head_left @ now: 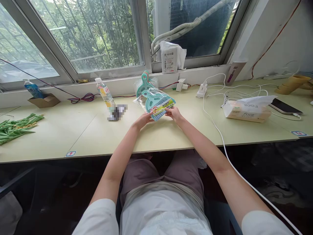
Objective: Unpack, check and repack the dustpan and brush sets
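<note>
A teal plastic brush-and-dustpan set in a clear packet [156, 101] lies tilted on the pale table [97, 133], its yellow label facing me. My left hand [144, 119] grips the packet's lower left edge, fingers closed on it. My right hand [174, 114] pinches its lower right corner by the label. A second teal piece [144, 83] in clear wrap stands just behind it, near the window sill.
A drink bottle [105, 93] stands left of the packet. Green strips [17, 128] lie at the far left. A tissue pack [248, 110], a phone [285, 106] and white cables [212, 114] lie to the right. A cardboard box [44, 100] sits by the sill.
</note>
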Motion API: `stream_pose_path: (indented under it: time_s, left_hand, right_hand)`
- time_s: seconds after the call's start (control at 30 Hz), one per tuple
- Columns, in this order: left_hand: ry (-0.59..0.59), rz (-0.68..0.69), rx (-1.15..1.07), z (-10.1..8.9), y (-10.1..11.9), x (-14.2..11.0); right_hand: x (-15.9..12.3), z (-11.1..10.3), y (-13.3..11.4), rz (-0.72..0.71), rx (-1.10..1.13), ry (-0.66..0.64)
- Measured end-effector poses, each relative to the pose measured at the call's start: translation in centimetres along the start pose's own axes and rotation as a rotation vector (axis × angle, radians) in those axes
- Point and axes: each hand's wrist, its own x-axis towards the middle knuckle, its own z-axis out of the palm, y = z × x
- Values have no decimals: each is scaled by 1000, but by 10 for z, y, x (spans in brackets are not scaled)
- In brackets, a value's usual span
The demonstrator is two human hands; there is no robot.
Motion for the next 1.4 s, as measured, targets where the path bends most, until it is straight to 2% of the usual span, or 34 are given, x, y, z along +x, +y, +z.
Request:
stream_pose_path:
  time_s: [0.17,0.4,0.97,1.23,1.4]
  left_hand:
    - [3,-41,34,1,1,-1]
    - [57,23,7,3,2,0]
    - [14,25,18,7,0,-1]
    - [149,49,28,10,-4,3]
    - [143,42,6,8,-6,4]
  right_hand:
    - [0,-2,0,29,-46,16]
    - [5,-7,1,45,-70,-64]
    - [8,-8,2,23,31,-12]
    - [7,-5,2,28,-13,-9]
    - [9,-6,-1,78,-55,29]
